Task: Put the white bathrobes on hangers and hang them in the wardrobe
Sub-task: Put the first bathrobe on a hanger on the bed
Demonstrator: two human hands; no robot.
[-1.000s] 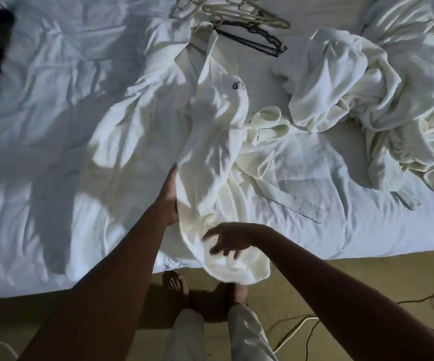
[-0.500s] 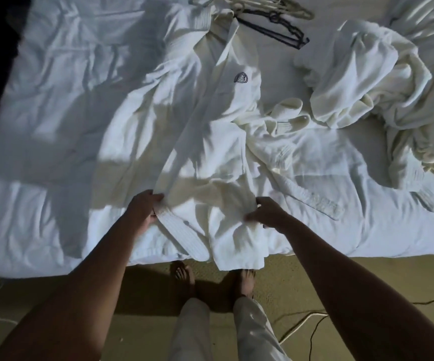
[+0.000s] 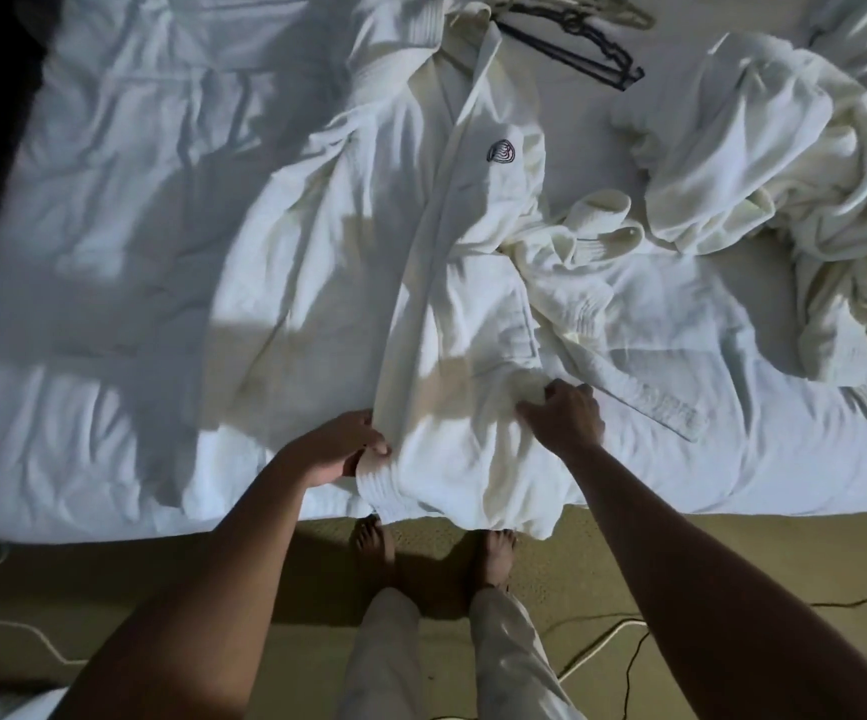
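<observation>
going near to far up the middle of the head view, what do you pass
bare feet on the tan carpet → hanging hem of the flat white bathrobe → left hand and right hand gripping its lower front → dark embroidered chest logo → black wire hanger near the bed's far edge

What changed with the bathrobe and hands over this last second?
The white crested bathrobe, bunched before, now lies flat; left hand and right hand moved outward to grip its lower edges. The crumpled white bathrobe and the hangers stayed put.
</observation>
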